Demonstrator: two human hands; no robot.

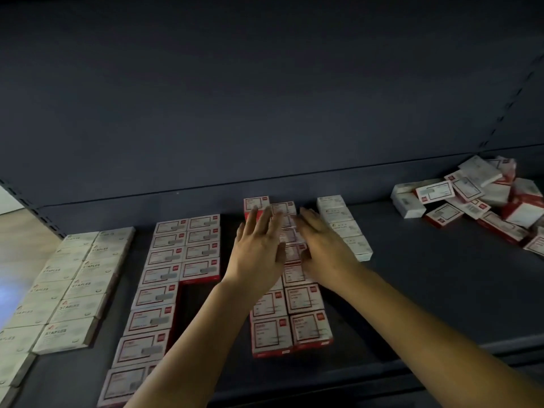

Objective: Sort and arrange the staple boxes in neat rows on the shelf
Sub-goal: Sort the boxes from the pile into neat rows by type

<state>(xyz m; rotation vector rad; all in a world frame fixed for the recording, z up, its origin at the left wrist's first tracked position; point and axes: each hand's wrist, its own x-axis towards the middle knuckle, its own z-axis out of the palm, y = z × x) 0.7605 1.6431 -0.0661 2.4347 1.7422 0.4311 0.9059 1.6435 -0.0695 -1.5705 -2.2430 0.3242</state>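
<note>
1. At the far left we have the cream boxes (70, 287) laid flat in a double column running front to back on the shelf (426, 290), labels up, each box's long axis lying across the shelf so the print reads from the aisle.
2. Next come the red-and-white boxes (164, 275), also two columns; the right one stops partway, leaving a gap at the front that we judge is waiting for more boxes.
3. Our left hand (259, 254) lies with straight fingers, slightly spread, against the left side of the middle block (291, 313), gripping nothing.
4. Our right hand (323, 248) mirrors it on the block's right side, fingers straight and holding nothing. Together, we judge, they are squeezing the two columns square. These boxes too lie flat, long axis across the shelf, stacked at least two high at the front.
5. Just beside the right hand runs a short column of white boxes (344, 228).
6. Far right, well apart, the unsorted heap (477, 195) lies tumbled, its boxes pointing every way.
</note>
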